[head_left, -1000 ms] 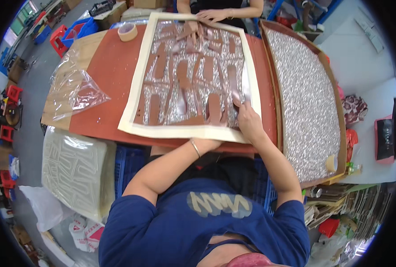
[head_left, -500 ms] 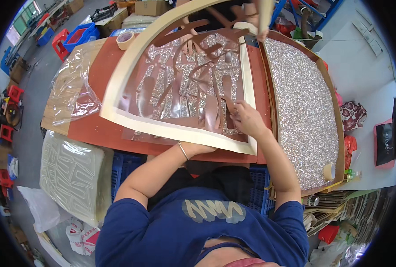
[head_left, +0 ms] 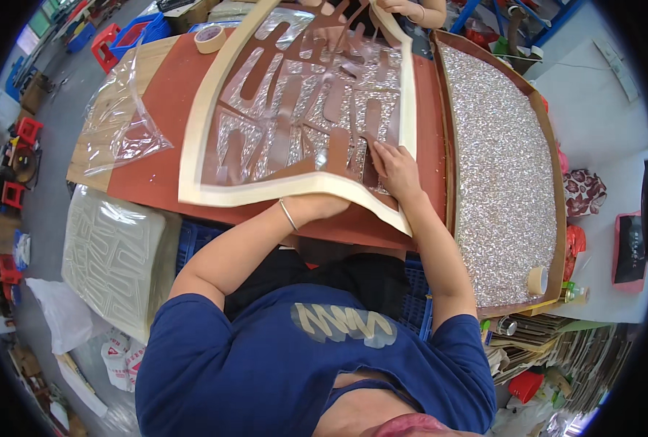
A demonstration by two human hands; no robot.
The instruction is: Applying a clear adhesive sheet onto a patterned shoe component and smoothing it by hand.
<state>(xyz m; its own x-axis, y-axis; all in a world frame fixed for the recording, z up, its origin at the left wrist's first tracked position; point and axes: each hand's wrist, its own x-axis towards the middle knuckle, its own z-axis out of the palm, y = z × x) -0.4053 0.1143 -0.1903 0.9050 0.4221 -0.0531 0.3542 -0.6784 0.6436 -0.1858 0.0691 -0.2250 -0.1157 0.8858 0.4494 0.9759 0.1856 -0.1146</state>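
Note:
A large brown sheet with long finger-like cut-outs and a cream border lies tilted over clear, glittery material showing through its openings. My left hand reaches beneath the near border, its fingertips hidden, and the border bows upward there. Near the sheet's right side, my right hand is closed on the edge of a brown strip beside a slot. Across the table a co-worker's hand is at the far right corner of the border.
Reddish-brown board covers the table. A shallow tray of glitter sheet stands at the right, holding a tape roll. Another tape roll and crumpled clear film lie left; a stack of clear moulded sheets is at near left.
The bordered sheet has come down flatter and its far end has moved away from me. My right hand has shifted slightly up along the strip; my left stays under the border.

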